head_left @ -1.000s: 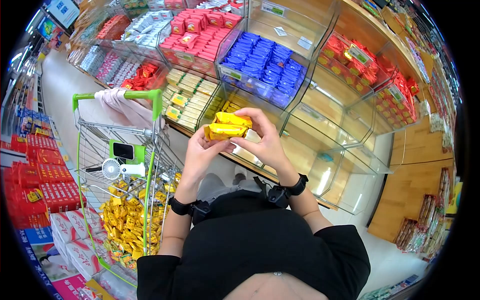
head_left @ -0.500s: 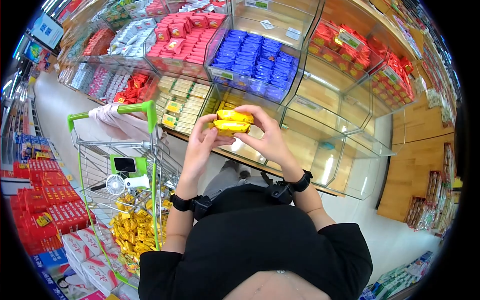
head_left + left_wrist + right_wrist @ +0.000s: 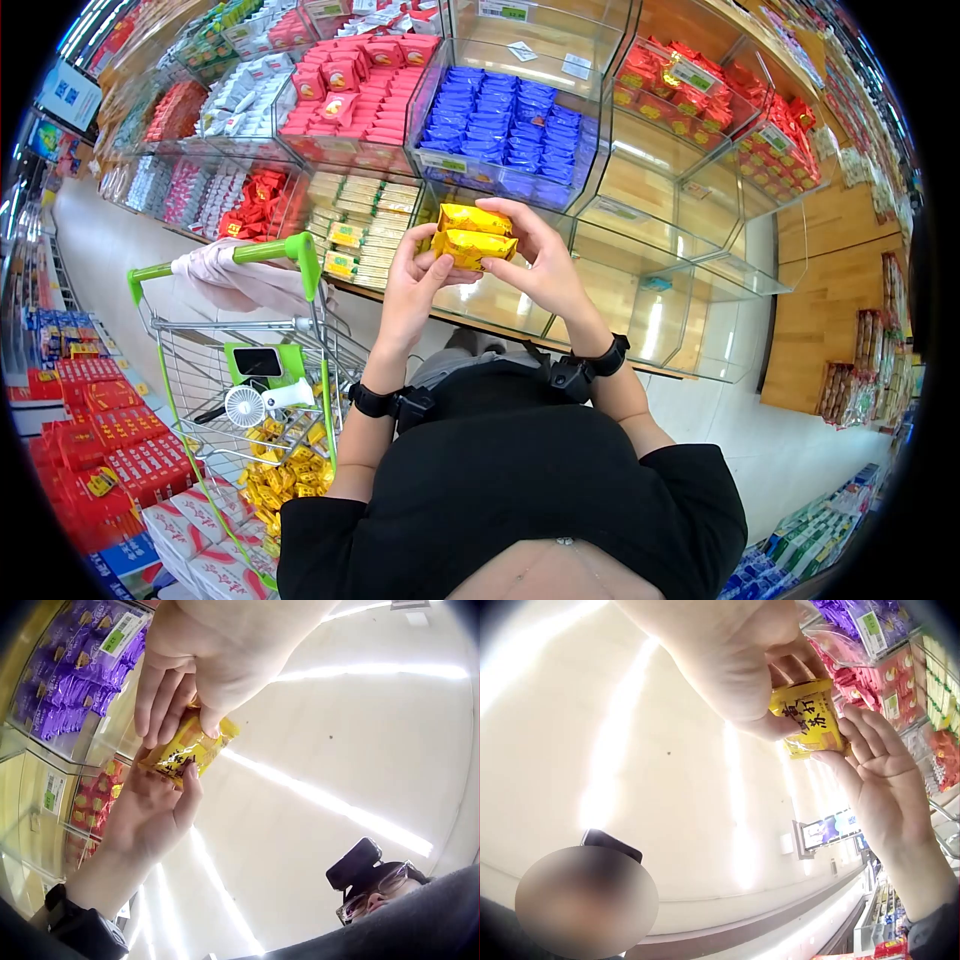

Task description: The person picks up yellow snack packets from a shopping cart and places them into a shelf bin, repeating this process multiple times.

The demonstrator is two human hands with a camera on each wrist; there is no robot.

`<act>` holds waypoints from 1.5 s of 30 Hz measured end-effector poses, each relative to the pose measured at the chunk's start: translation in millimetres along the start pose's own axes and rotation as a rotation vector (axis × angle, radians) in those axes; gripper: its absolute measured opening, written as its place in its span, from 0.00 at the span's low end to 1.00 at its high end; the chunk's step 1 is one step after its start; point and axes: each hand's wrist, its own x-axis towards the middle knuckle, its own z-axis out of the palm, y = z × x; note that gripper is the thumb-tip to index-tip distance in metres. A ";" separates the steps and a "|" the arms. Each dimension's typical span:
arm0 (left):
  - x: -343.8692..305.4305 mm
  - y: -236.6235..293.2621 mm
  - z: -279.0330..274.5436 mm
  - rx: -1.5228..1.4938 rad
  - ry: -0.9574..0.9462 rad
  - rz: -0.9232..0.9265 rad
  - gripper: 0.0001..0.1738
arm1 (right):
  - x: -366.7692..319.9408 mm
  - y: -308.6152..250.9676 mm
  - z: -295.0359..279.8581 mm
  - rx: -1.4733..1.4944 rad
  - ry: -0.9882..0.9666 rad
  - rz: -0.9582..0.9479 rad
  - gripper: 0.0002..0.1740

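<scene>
head view: the left hand (image 3: 408,292) and the right hand (image 3: 545,275) pinch two yellow packets (image 3: 474,236) between them, one behind the other, in front of the shelf bins. blue packets (image 3: 500,130) lie in the bin beyond, pink packets (image 3: 355,90) beside them, and pale bars (image 3: 372,225) in the bin near the left hand. at the person's left is a cart (image 3: 235,345) with a cloth (image 3: 235,280) over its green handle (image 3: 265,248), a phone (image 3: 257,362), a small fan (image 3: 244,406), and more yellow packets inside.

left wrist view: the left thumb presses one face of a packet, and the right hand's fingertips touch its lower edge.

right wrist view: the right hand grasps the printed packet from above; the left hand's fingers and thumb hold its other end.
</scene>
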 end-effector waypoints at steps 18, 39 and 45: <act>14.0 4.8 -22.7 0.017 0.031 0.016 0.21 | 23.5 6.6 11.1 0.006 0.004 0.032 0.31; 28.3 8.6 -21.9 0.030 0.056 -0.038 0.18 | 39.6 19.1 7.7 -0.029 -0.010 0.074 0.29; 41.8 -17.5 -41.4 -0.049 0.068 -0.234 0.19 | 47.2 57.7 -0.4 -0.031 0.000 0.149 0.28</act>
